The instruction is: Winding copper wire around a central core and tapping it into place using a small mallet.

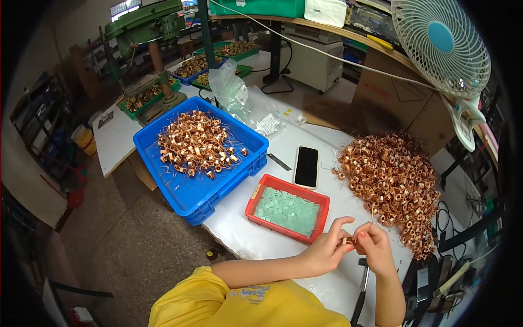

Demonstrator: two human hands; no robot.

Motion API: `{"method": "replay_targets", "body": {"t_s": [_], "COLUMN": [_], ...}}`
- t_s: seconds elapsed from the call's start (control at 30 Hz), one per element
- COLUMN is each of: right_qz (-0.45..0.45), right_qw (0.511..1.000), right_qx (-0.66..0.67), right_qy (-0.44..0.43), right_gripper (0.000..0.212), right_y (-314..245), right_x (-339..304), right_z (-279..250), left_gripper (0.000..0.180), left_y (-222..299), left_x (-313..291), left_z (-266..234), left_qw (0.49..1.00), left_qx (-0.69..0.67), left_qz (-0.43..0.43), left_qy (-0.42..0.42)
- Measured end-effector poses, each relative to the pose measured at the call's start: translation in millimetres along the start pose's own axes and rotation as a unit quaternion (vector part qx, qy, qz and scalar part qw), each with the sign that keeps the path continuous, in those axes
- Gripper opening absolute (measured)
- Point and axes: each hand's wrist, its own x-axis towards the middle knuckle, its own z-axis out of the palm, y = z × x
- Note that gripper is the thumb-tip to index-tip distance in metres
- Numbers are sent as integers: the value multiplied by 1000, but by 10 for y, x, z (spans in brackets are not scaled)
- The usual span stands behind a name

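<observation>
Hands [351,245] pinching coil [347,240] near table edge [229,248]

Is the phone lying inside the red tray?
No, the phone lies on the white table just beyond the red tray.

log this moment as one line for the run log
left hand + right hand: pinch one copper coil | coil heap right | red tray of green pads ahead | blue bin left

My black phone [306,167] lies mid-counter [256,240]; a blue bin [185,191] overhangs its left edge, a white fan [441,46] stands beyond its right edge.
</observation>
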Motion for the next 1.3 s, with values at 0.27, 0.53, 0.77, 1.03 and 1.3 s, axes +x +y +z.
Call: {"method": "replay_targets", "body": {"t_s": [0.27, 0.53, 0.77, 1.03, 1.3], "right_qz": [-43, -130, -215, -229, -171], "right_qw": [999, 989, 946, 852, 805], "right_qx": [10, 67, 20, -451, -516], "right_qy": [13, 23, 241, -136, -238], "right_gripper": [25, 31, 15, 16, 25], "right_y": [326, 517, 106, 400, 727], "right_x": [90, 150, 414, 1021, 1148], "right_z": [62, -1, -797, 701, 818], "left_gripper": [13, 9, 12, 15, 14], "left_y": [-265, -234, -348, 143, 57], "left_x": [-59, -128, -546, -513, -639], "left_z": [-29, -104, -376, -851, -867], "left_qw": [991, 997, 997, 983, 984], "left_qx": [130, 61, -34, -160, -122], "left_qz": [39, -11, -54, 55, 64], "left_qy": [-18, -38, -47, 77, 113]}}
